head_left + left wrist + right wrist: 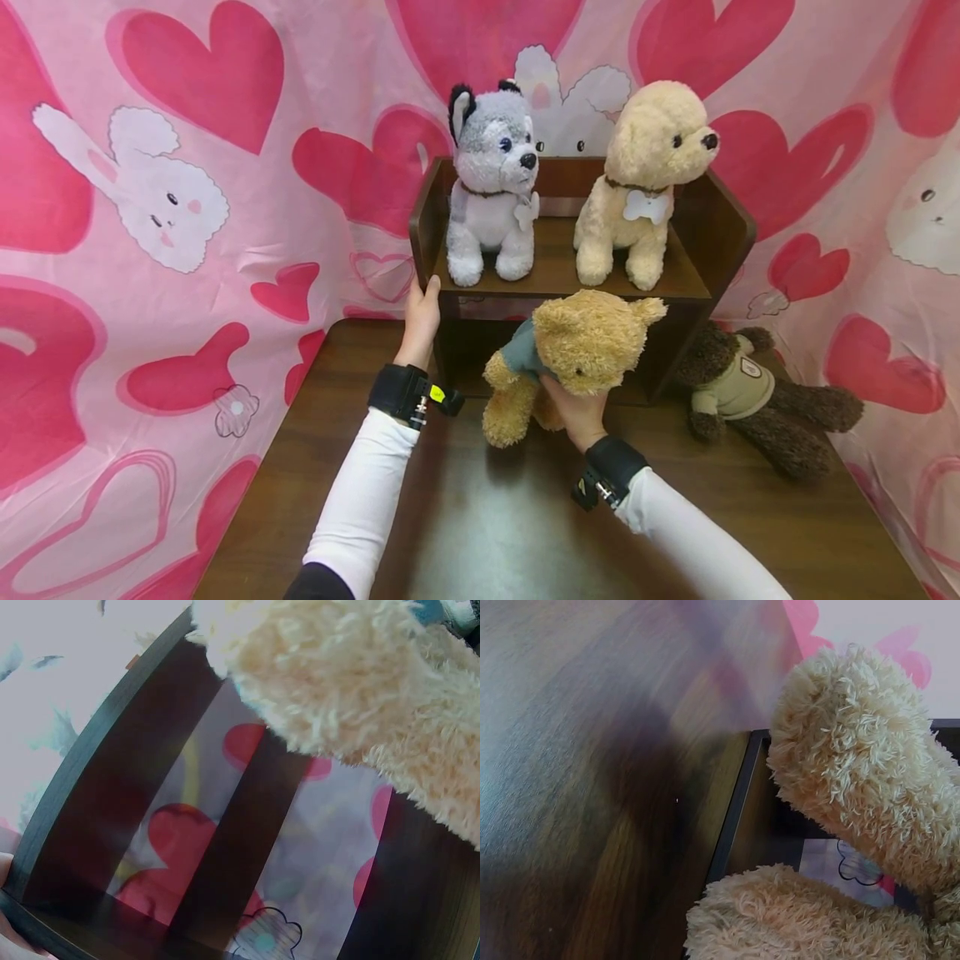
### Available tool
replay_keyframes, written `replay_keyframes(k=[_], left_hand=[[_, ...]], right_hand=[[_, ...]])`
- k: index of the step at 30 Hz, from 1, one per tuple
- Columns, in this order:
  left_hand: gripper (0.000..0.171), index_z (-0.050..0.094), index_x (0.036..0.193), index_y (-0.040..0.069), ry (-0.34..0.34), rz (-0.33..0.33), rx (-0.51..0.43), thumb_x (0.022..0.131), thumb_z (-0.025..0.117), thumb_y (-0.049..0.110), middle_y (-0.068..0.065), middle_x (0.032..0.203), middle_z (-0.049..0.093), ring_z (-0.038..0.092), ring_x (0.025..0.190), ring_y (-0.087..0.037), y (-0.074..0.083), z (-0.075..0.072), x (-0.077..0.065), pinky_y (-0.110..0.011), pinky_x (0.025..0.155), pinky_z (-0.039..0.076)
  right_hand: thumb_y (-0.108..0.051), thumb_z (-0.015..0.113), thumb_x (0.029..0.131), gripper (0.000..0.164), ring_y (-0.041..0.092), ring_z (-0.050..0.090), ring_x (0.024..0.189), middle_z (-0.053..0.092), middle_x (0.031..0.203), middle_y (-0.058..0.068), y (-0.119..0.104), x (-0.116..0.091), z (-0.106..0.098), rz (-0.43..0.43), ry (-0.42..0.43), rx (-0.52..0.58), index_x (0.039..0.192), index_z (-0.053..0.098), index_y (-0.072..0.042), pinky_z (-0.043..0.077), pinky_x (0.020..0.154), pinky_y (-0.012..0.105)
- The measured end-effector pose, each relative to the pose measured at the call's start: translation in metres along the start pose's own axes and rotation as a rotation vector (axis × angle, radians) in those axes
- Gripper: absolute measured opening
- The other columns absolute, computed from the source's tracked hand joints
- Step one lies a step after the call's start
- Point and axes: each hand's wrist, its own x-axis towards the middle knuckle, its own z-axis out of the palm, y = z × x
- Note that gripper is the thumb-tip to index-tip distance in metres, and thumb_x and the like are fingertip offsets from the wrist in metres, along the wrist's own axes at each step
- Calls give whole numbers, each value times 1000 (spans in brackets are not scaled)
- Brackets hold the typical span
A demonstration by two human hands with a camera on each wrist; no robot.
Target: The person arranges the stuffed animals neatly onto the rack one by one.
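Observation:
A tan teddy bear [592, 337] in a blue top hangs tilted in front of the small dark wooden shelf [570, 292]. My right hand [577, 412] holds it under the head, with part of the fingers hidden by the fur. In the right wrist view the bear's shaggy limbs [847, 735] stand before the shelf's lower compartment. My left hand [422, 323] grips the shelf's left side panel, thumb at the front edge. The left wrist view shows the bear's fur [322, 675] across the lower compartment's opening.
A grey-white husky plush [491, 187] and a cream dog plush [645, 179] sit on the upper shelf board. A dark brown bear [787, 408] in a light top lies right of the shelf on the wooden table [315, 433]. Behind hangs a pink heart-print cloth [202, 75].

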Motion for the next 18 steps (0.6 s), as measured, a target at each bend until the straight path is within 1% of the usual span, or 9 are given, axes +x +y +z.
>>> replay_keyframes(k=[3,7,9,11,13,14,16,17,18], left_hand=[[49,26,143,6,-5,6,0,98,37,22,-12,145,29,24,134,-23,1,0,0,-38,109,19],[48,26,142,5,-4,6,-6,98,38,22,-12,145,30,24,133,-23,0,0,0,-39,109,19],[48,27,142,5,-4,6,-6,98,38,22,-13,145,30,24,133,-23,0,-1,0,-39,109,19],[48,26,142,5,-1,5,-4,98,37,22,-13,144,30,25,133,-24,-1,-1,1,-39,109,19],[48,26,142,5,-1,2,-5,98,37,22,-13,144,30,25,133,-23,-1,-1,1,-39,109,19],[48,26,142,5,-1,1,-6,98,37,22,-13,145,30,25,133,-23,-1,-1,1,-39,109,19],[48,26,142,5,1,0,-1,98,37,22,-13,144,30,25,133,-24,0,-1,1,-39,109,20],[48,26,142,4,2,0,2,98,37,22,-13,144,30,25,133,-24,0,-1,1,-39,108,20],[48,26,141,4,3,0,4,98,38,22,-13,144,30,26,133,-24,0,-1,1,-39,108,20]], right_hand=[[16,71,59,62,-7,47,97,49,102,-24,1,0,4,-24,11,-25,112,40,17,38,86,15],[19,70,58,61,-7,48,97,50,101,-25,4,-1,10,-39,17,-2,111,39,19,39,87,16],[19,69,58,60,-9,47,96,49,101,-26,5,-1,12,-49,16,-13,110,40,19,39,86,15],[16,72,58,61,-6,48,97,54,102,-17,16,-1,13,-56,17,-35,111,41,16,39,86,15],[11,75,58,64,0,49,100,57,104,-3,27,-1,14,-72,13,-80,113,42,14,39,88,18],[4,77,62,63,2,49,102,57,105,2,31,0,14,-84,5,-127,114,43,12,38,89,18],[-15,80,67,64,5,47,104,55,108,11,42,0,15,-92,-12,-171,115,44,8,37,90,19],[-22,79,68,65,5,47,105,55,109,9,43,1,15,-74,-38,-132,115,45,7,37,90,19],[-30,79,68,69,5,47,105,55,110,6,44,1,16,-56,-58,-80,116,45,6,37,91,20]])
